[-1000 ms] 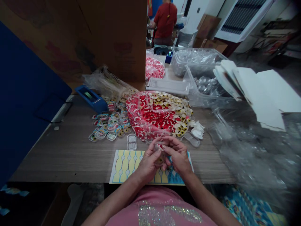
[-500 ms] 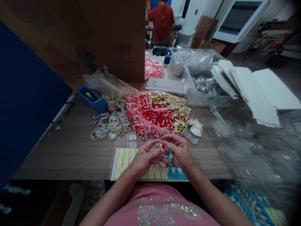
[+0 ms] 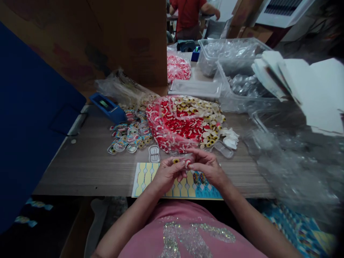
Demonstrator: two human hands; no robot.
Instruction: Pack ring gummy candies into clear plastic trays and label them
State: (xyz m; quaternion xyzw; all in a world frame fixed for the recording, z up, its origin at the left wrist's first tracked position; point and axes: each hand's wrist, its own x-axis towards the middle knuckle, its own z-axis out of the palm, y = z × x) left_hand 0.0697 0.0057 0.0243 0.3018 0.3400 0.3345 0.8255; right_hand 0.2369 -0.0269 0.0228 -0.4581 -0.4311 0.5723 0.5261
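In front of my body, both hands work on a small clear plastic case [image 3: 181,157]. My left hand [image 3: 167,175] pinches its left side, where a yellow eye-shaped piece [image 3: 176,161] shows. My right hand [image 3: 208,167] is closed on the right side, thumb against a red and white piece [image 3: 187,163]. My fingers hide part of the case. Below them lies a printed sheet [image 3: 147,179] of yellow shapes, with colourful labels [image 3: 200,178] near its right part. Just beyond is a plastic bag [image 3: 174,125] heaped with red, white and yellow-eyed pieces.
Filled cases [image 3: 131,136] lie in a pile beside a blue tape dispenser [image 3: 107,107]. Empty clear cases [image 3: 154,154] flank the bag. Clear bins [image 3: 244,102] and white cards [image 3: 309,89] stand right. A cardboard box [image 3: 120,43] rises behind. A person in red [image 3: 188,16] is farther back.
My view has tilted down and shifted left. The case has turned in my hands, its eye piece now left of the red and white one. The person behind has an arm stretched out.
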